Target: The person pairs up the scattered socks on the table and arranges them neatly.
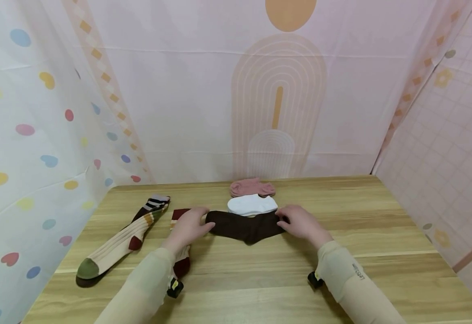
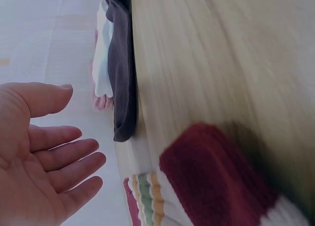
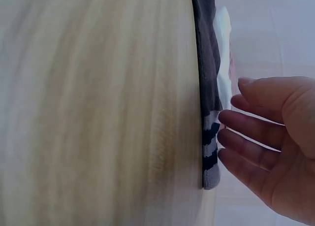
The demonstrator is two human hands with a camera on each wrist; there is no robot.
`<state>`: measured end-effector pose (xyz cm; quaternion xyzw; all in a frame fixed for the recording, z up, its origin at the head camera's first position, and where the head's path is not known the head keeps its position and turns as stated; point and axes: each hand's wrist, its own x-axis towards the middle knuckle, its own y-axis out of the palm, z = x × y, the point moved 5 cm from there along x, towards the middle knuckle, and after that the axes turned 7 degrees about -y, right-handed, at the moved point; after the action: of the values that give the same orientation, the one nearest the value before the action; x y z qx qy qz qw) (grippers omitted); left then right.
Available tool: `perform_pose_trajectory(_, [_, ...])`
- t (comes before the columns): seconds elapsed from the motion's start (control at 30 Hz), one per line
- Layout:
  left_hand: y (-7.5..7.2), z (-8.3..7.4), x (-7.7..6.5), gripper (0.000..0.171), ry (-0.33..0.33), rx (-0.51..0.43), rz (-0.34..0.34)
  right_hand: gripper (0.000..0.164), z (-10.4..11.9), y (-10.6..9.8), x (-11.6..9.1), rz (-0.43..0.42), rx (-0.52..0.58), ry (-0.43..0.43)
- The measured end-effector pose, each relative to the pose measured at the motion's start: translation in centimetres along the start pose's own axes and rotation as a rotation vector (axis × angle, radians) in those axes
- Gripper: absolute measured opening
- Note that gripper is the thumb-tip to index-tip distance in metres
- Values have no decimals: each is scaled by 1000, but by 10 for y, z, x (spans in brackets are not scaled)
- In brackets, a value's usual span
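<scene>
Dark brown sock [image 1: 249, 227] lies crosswise, striped cuff [image 3: 210, 152] just beside my right hand [image 1: 302, 223], left hand [image 1: 189, 228] farther off; all fingers [image 3: 251, 130] loosely spread, holding nothing.

Pale wooden tabletop [image 1: 246, 283] lies free in front of the long dark brown cloth sock [image 1: 246, 228] and, past the right hand [image 1: 301, 223], to its right; behind it, a white low-cut sock [image 1: 252, 204] and pink ankle sock [image 1: 246, 186] bar passage; left, a maroon-and-cream ribbed sock [image 1: 182, 266].

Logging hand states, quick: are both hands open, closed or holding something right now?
Left hand: open, holding nothing, near the dark sock.
Right hand: open, holding nothing, beside the striped cuff.
</scene>
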<state>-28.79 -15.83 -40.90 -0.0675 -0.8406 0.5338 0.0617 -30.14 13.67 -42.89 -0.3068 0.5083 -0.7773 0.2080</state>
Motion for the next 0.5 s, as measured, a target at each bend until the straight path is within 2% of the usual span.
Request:
perform_pose_trajectory(0.2, [-7, 10, -7, 48, -17, -3, -30, 23, -1, 4, -2, 20, 1, 17])
perform_pose_trajectory(0.4, [-15, 27, -8, 37, -10, -38, -71, 24, -1, 3, -3, 32, 14, 35])
perform_pose_trajectory(0.5, [-22, 36, -9, 39, -24, -26, -92, 24, -1, 3, -3, 39, 11, 29])
